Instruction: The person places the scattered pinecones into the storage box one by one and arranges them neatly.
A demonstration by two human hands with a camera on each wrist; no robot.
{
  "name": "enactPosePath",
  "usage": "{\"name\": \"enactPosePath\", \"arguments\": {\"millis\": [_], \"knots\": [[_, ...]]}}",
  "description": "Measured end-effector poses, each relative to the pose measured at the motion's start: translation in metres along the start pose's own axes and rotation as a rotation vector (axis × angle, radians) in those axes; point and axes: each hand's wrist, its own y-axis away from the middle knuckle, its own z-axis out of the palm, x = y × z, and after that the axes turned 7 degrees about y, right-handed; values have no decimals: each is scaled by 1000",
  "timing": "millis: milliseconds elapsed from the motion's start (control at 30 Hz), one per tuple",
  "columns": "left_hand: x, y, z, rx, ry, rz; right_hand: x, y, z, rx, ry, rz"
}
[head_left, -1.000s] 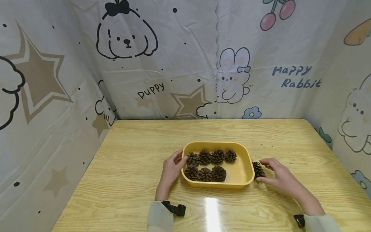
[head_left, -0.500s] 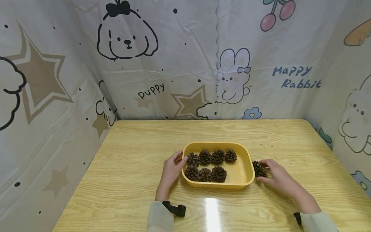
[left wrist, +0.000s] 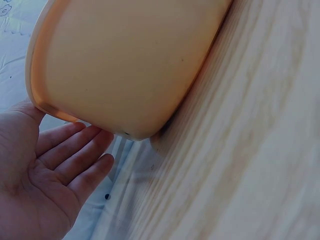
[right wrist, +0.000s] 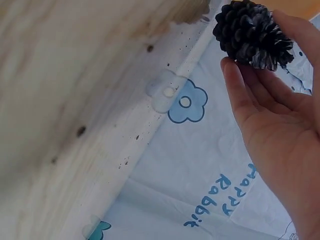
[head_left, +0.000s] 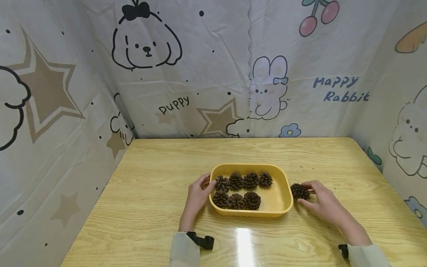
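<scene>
A yellow plastic tray (head_left: 274, 196) sits on the table with several brown pine cones in two rows inside it. My left hand (head_left: 197, 193) grips its left end, thumb over the rim and fingers against the outer wall; the left wrist view shows those fingers (left wrist: 82, 155) fairly straight under the rim. Just off the tray's right end, my right hand (head_left: 321, 202) holds another pine cone (head_left: 299, 191) between thumb and fingers. In the right wrist view this pine cone (right wrist: 252, 35) appears raised off the tabletop, its scales spread open.
The wooden table (head_left: 160, 174) carries the tray near its middle. A printed cloth (head_left: 200, 66) hangs behind and on both sides of the table. Small dark specks (head_left: 307, 168) lie on the wood behind my right hand.
My right hand has closed on the pine cone beside the tray, which has turned and come up slightly. The left hand and the tray stay put.
</scene>
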Motion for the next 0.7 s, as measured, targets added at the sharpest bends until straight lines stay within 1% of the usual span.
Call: {"name": "enactPosePath", "arguments": {"millis": [200, 300, 500, 700], "knots": [[0, 0, 0, 6, -2, -5, 0, 1, -1, 77, 20, -13], [0, 0, 0, 3, -9, -4, 0, 2, -2, 102, 16, -19], [1, 0, 1, 4, -16, -3, 1, 3, -3, 124, 25, -9], [0, 1, 0, 4, -27, 16, 0, 4, -6, 146, 15, 5]]}}
